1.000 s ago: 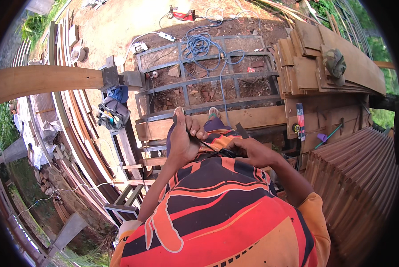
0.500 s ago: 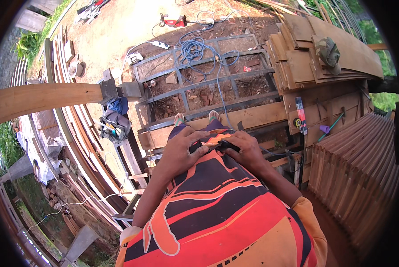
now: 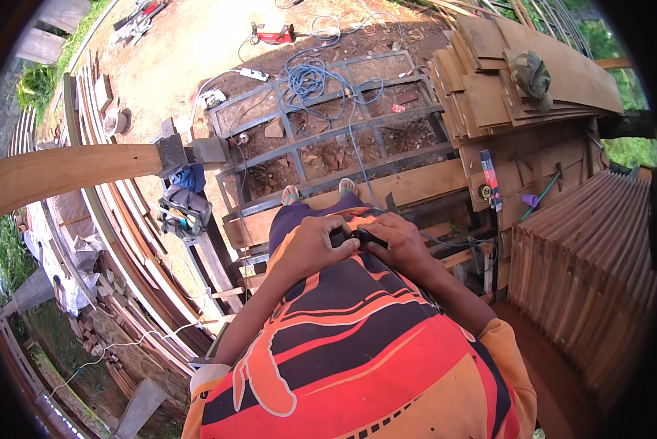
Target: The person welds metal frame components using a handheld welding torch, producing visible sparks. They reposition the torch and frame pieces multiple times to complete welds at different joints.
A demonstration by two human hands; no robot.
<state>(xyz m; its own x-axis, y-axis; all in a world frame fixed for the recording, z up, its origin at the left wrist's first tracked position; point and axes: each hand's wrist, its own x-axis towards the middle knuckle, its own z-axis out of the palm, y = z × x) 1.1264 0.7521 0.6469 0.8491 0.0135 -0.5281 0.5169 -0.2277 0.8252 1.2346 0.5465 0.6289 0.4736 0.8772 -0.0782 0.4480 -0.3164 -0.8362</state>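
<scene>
Both hands meet at my waist, in front of my orange, red and black shirt (image 3: 357, 329). My left hand (image 3: 315, 245) is closed, thumb and fingers curled round one end of a black strap-like piece (image 3: 373, 238). Pinched in my right hand (image 3: 401, 243) is the other end of this piece. The two ends come together between my fingertips; whether they are joined is too small to tell. Below the hands, my feet in sandals (image 3: 290, 194) stand on a wooden plank (image 3: 416, 186).
Ahead lies a dark metal frame (image 3: 328, 135) with a coiled blue cable (image 3: 304, 82) on it. A red machine (image 3: 273, 33) sits beyond. At right are stacked boards (image 3: 562, 80), a cap (image 3: 531, 75), a level (image 3: 491, 179) and slatted wood (image 3: 577, 256). A tool bag (image 3: 185, 212) hangs at left.
My hands have drawn closer together at the waist, bringing the black ends to meet. The view has shifted slightly.
</scene>
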